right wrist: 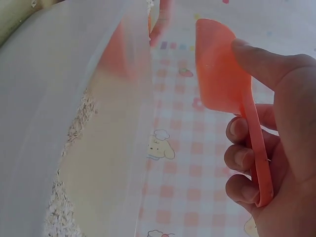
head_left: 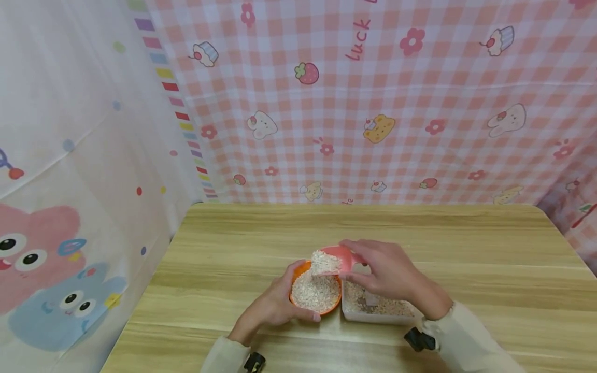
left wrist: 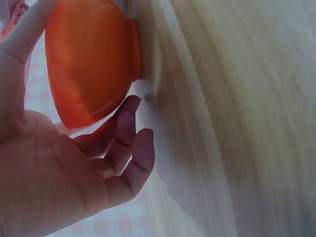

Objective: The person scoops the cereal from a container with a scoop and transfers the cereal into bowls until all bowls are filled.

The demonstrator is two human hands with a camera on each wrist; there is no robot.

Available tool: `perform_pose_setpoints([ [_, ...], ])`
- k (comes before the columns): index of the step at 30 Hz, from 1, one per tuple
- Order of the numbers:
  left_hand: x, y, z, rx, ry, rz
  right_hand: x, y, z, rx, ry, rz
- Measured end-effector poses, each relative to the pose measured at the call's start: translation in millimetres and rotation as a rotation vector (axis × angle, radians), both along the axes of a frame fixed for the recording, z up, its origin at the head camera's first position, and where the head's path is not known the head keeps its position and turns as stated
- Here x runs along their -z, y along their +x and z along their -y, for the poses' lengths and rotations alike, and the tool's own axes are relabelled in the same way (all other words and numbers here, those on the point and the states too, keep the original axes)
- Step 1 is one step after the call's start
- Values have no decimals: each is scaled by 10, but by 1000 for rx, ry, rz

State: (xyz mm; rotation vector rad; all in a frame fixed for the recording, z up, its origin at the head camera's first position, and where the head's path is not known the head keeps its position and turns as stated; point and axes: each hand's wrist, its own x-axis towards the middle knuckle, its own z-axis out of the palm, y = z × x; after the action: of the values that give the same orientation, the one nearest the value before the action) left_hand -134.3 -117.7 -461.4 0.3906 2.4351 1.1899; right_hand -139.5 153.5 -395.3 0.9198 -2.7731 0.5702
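An orange bowl (head_left: 340,306) full of pale flakes, which look like oats, stands on the table. My left hand (head_left: 281,301) grips its left side, the thumb along the near rim; the left wrist view shows the curled fingers (left wrist: 143,153) beside the bowl's outer wall (left wrist: 94,59). Above the bowl's far right edge, my right hand (head_left: 389,269) holds a pink scoop (head_left: 344,255), heaped with flakes and tilted toward the bowl. Seen from the right wrist, several fingers wrap the scoop's handle (right wrist: 259,153) while the thumb presses its side.
Right of the bowl sits a translucent plastic box (head_left: 380,317) with more flakes inside, partly covered by my right hand and forearm. Wooden tabletop (head_left: 224,233) stretches around them. A pink checked curtain (head_left: 289,114) hangs behind, and a white printed curtain (head_left: 93,155) at the left.
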Motion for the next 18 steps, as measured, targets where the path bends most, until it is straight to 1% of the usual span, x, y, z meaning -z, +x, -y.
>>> perform_pose_setpoints([
  [7,5,-1,4,0,4,-1,14,-23,54,-19,36,-68],
  [14,-9,3,-3,-9,-7,14,19,-29,85,-14,78,-117],
  [18,-13,1,-4,-5,1,16,20,-27,93,-18,95,-152],
])
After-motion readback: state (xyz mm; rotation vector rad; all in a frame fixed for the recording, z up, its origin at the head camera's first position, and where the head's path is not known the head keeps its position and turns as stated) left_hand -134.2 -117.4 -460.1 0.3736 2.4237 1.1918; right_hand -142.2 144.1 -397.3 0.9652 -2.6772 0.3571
